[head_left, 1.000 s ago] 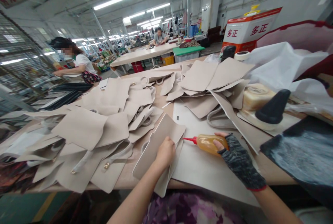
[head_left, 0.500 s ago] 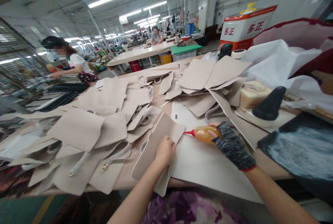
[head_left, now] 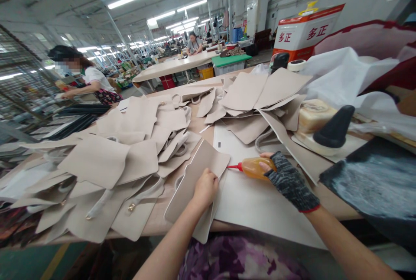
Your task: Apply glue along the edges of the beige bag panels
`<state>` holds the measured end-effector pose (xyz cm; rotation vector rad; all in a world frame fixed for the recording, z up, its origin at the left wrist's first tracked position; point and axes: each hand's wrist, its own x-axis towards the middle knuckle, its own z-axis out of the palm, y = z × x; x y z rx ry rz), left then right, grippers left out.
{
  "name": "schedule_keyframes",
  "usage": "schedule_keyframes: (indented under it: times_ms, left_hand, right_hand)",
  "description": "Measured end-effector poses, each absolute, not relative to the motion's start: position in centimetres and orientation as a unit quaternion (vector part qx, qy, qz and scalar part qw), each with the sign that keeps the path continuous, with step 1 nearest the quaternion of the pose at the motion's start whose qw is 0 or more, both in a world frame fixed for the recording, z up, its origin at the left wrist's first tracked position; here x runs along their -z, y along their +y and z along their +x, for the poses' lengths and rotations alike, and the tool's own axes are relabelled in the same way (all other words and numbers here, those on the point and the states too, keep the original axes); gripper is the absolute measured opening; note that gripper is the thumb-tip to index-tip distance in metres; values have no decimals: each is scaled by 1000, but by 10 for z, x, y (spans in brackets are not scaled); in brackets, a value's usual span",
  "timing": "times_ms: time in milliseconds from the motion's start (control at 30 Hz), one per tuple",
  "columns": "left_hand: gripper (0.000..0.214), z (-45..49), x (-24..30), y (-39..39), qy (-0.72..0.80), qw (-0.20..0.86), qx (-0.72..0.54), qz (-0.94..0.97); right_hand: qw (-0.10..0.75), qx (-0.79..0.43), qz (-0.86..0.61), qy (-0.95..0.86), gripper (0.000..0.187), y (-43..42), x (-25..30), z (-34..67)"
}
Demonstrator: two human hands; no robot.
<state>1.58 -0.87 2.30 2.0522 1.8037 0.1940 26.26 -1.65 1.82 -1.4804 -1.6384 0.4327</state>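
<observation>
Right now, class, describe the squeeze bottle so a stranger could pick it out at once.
On the nearest table, find the pale sheet. Over it, the gloved right hand's grip holds the bottle sideways, red nozzle pointing left. Unlike the thin beige panels nearby, its body is rounded and amber.

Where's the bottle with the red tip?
In the head view, right of centre: the bottle is in the gloved right hand, its red tip near the beige panel.

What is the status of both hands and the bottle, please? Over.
Left hand gripping beige piece. Gloved right hand holding bottle, red tip at piece's edge, contact unclear. No obstruction visible between them.
</observation>
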Motion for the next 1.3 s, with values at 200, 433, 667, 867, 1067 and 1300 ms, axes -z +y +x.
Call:
schedule_keyframes:
  times_ms: [200,433,667,867,1067,1300]
  left_hand:
    - [24,15,-23,-8,644,206,-77,733]
    - [24,15,-23,-9,643,206,-84,733]
    - [22,14,-21,-10,641,215,-96,731]
    - [23,14,-21,-11,642,216,-105,728]
    - [23,13,-16,-12,639,209,-112,732]
    - [24,14,-17,-12,641,207,-106,731]
  right_hand:
    - [432,-188,-580,-665,34,-18,-22,261]
    - [434,-191,-589,-654,38,-24,-21,260]
    - [425,-220,-580,-660,32,-47,-15,250]
    - [427,-250,-581,-647,31,-65,-10,246]
    - [409,-292,-580,-641,30,-81,-11,242]
    - [403,-336,-576,-627,31,-98,-7,236]
